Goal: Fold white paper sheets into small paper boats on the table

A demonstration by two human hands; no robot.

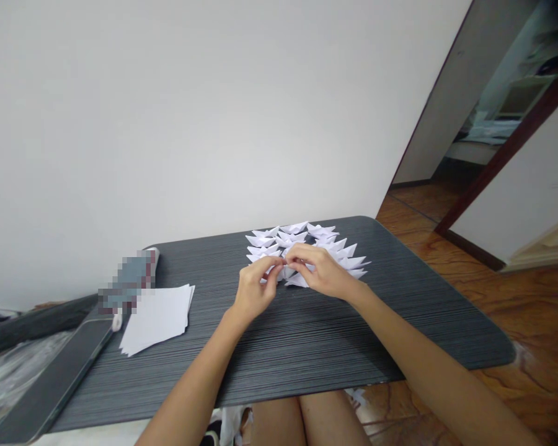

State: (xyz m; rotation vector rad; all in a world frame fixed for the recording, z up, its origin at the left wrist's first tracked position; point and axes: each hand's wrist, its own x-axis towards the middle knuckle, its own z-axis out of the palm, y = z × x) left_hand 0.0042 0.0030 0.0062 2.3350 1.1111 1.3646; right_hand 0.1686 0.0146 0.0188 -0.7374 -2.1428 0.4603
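Note:
My left hand [255,288] and my right hand [324,271] meet over the dark table, thumbs and forefingers pinched together. Between the fingertips is a small white paper boat [286,272], largely covered by the fingers, so its exact outline is hard to make out. Right behind and beside the hands, several folded white paper boats [339,248] sit close together in rows. My right hand and wrist hide some of them.
A loose stack of white paper sheets [160,316] lies on the left of the dark table [307,353]. Behind it rests a pixelated object [130,279]. A white wall [214,124] rises at the table's far edge; wooden floor [534,322] shows at right.

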